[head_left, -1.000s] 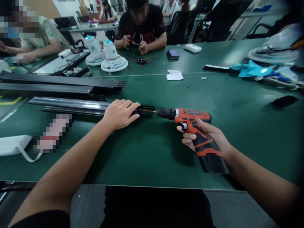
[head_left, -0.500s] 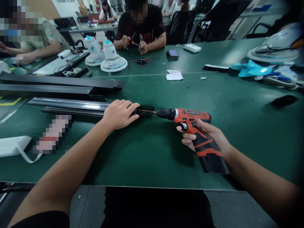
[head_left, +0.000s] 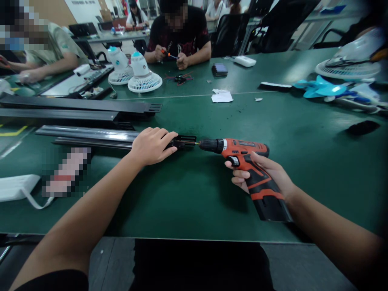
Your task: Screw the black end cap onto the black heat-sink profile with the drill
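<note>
My right hand point(head_left: 262, 173) is wrapped round the grip of an orange and black cordless drill point(head_left: 245, 148), its forefinger near the trigger. The drill points left, and its thin bit reaches into the slotted end of a long black profile point(head_left: 91, 131) lying on the green table point(head_left: 188, 202). Over that end my left hand point(head_left: 154, 146) is closed from above, fingers curled on the far side and thumb on the near side. The hand covers part of the profile, so the bit's tip is hidden.
More black profiles point(head_left: 60, 109) lie behind on the left. Nearer are a blurred-out phone-like slab point(head_left: 67, 171) and a white device point(head_left: 18, 186) with a cable. White fan parts point(head_left: 144, 76), paper point(head_left: 222, 96) and blue fan blades point(head_left: 321, 87) lie farther back. Two people work across the table.
The view has shifted very slightly. Both hands, the drill and the profile hold the same positions.
</note>
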### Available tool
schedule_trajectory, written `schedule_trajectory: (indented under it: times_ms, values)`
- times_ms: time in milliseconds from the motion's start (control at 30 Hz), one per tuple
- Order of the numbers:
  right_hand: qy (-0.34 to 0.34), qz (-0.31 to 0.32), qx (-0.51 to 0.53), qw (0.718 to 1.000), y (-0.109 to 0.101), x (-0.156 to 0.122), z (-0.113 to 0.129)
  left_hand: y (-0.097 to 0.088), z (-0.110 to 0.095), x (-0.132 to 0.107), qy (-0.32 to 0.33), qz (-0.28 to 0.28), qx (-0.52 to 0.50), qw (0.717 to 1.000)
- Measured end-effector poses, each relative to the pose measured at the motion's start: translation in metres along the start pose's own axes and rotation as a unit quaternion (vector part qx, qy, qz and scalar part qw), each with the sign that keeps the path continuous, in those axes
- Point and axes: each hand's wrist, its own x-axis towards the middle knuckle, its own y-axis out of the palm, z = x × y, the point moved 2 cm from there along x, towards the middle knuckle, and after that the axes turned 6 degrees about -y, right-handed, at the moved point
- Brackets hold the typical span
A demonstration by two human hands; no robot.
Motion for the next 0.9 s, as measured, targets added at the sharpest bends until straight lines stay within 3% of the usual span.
schedule_trajectory:
  times_ms: [300, 900]
  values:
    - [0.003, -0.005, -0.007, 1.0, 0.0009, -0.0006, 0.0003, 0.0009, 0.0027, -0.0014, 0.008, -0.018, -0.014, 1.0]
    - [-0.002, 0.0, -0.017, 1.0, 0.0012, -0.0006, 0.002, -0.0024, -0.0028, 0.0025, -0.023, 0.043, -0.012, 0.999]
